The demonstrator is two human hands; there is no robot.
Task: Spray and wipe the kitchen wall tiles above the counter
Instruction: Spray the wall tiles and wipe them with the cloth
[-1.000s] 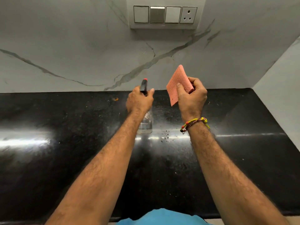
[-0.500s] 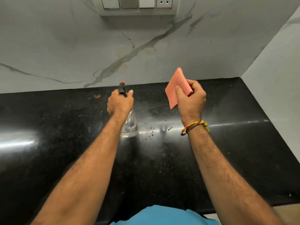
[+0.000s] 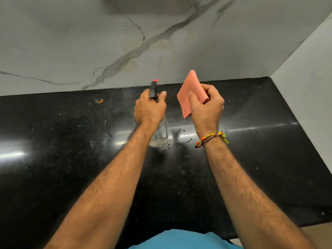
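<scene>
I face the wall (image 3: pixel 89 42) above the worktop (image 3: pixel 53 132). My left hand (image 3: pixel 150 108) is wrapped round the bottle (image 3: pixel 159 133), nozzle aimed at it; my right hand (image 3: pixel 206 106) pinches the cloth (image 3: pixel 188 92) raised, ready to wipe.

The left hand (image 3: pixel 150 108) held a clear spray bottle (image 3: pixel 159 133) over the black surface (image 3: pixel 53 141). The right hand (image 3: pixel 206 106) gripped a folded pink cloth (image 3: pixel 188 88) near the marble wall (image 3: pixel 71 42).
</scene>
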